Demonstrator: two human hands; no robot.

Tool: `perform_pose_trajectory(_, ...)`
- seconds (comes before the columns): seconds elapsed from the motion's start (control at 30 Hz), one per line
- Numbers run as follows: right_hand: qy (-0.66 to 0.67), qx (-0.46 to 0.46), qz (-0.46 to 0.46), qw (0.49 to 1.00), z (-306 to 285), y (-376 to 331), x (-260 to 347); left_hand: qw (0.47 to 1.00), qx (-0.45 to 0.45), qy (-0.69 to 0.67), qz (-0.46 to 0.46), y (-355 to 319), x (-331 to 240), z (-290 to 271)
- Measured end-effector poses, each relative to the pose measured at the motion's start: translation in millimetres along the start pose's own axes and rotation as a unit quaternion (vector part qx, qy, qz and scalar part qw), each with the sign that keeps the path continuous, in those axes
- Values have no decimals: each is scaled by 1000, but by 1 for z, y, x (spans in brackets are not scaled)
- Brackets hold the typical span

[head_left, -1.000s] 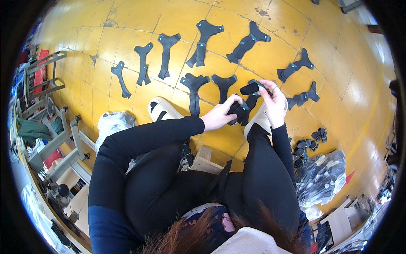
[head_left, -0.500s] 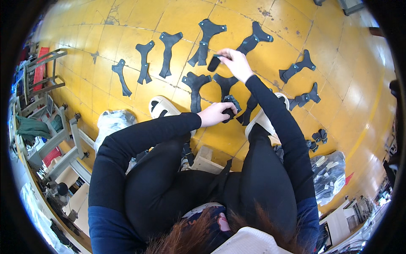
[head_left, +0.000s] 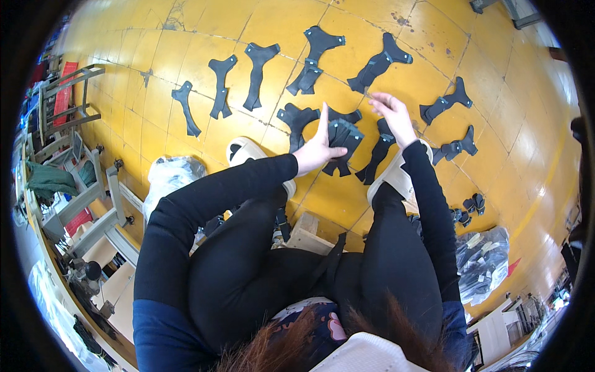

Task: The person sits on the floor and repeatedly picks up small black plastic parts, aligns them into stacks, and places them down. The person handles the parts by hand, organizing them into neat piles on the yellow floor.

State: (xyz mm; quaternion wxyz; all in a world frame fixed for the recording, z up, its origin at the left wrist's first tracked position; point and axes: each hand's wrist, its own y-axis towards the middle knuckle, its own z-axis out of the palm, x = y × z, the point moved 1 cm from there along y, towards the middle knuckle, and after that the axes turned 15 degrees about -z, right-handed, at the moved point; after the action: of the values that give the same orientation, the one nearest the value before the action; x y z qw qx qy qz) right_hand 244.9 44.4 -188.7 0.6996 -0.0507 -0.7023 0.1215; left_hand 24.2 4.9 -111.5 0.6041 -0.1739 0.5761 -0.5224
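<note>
My left hand (head_left: pixel 315 150) grips a small stack of black fabric pieces (head_left: pixel 344 137), its thumb over the near face and its index finger stretched upward. Behind the stack, a forked black fabric piece (head_left: pixel 344 118) lies partly hidden on the floor. My right hand (head_left: pixel 395 116) hovers to the right of the stack, fingers loosely bent and apart, with nothing visible in them. Below it lies a narrow black pile (head_left: pixel 376 152); beyond it is another Y-shaped pile (head_left: pixel 375 65). Left of the held stack rests a Y-shaped black piece (head_left: pixel 297 121).
More black Y-shaped pieces (head_left: pixel 255 77) form an arc across the yellow tiled floor (head_left: pixel 167 59). Plastic bags (head_left: pixel 173 180) flank my feet in pale sandals (head_left: pixel 248 152). A wooden stool (head_left: pixel 308 234) is between my legs; metal frames (head_left: pixel 71 99) stand at left.
My right hand has moved right and no longer shows the small black piece it held. My left hand has raised and turned its stack, so the flat face shows. The view has shifted slightly.
</note>
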Motion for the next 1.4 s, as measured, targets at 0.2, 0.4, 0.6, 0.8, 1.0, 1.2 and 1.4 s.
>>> perform_pose_trajectory(0.2,61,47,-6,997,1,-47,36,995,55,-87,16,10,-27,0)
perform_pose_trajectory(0.4,106,-58,-54,991,16,-61,79,993,108,-44,-25,-2,-54,8)
perform_pose_trajectory(0.6,23,-141,-99,985,12,-66,99,982,116,-152,-12,-15,-71,22)
perform_pose_trajectory(0.8,92,-174,-78,977,10,-71,110,979,93,-180,18,-14,-73,20)
perform_pose_trajectory(1.0,129,-134,-59,981,13,-73,109,975,82,-206,15,-18,-75,22)
perform_pose_trajectory(1.2,152,-140,-59,977,16,-72,109,972,86,-216,16,-18,-73,21)
perform_pose_trajectory(1.4,173,-145,-52,973,16,-72,106,969,75,-234,3,-19,-73,22)
